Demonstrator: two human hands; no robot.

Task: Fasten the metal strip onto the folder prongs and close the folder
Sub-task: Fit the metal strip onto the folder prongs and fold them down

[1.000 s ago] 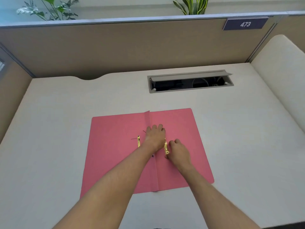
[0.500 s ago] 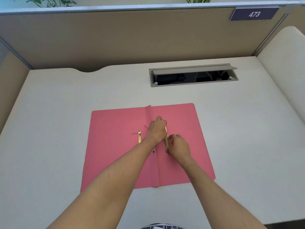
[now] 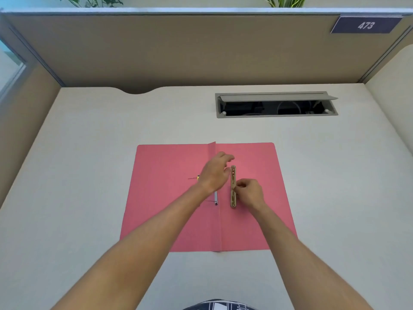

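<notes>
Right hand point(image 3: 250, 193) pinches the strip point(image 3: 233, 186) near its middle, thumb and forefinger closed on its right edge. We see the strip lying lengthwise, near to far, on the right leaf of the open pink folder point(image 3: 169, 209), just right of the spine. Left hand point(image 3: 215, 172) hovers over the spine with fingers loosely curled and spread; it grips nothing we can identify, and its fingertips sit just beside the far end of the strip.

The prongs stand at the spine, left of the strip. One thin prong point(image 3: 192, 178) shows to the left of the left hand, and another point(image 3: 211, 200) at the near end of the white bar on the spine; their exact shape is too fine to confirm at this range.

We judge the step in hand to be aligning the strip with the prongs. Fastening has not begun, and the folder lies fully open on the desk point(image 3: 89, 153).

The next move calls for shifting the strip left so that its end holes meet both prongs, then threading each prong through.

Compared with half a second ago, the strip has come clear of the left hand and is now visible along its whole length. The left hand has lifted and opened, while the right hand's grip has moved towards the strip's middle.
</notes>
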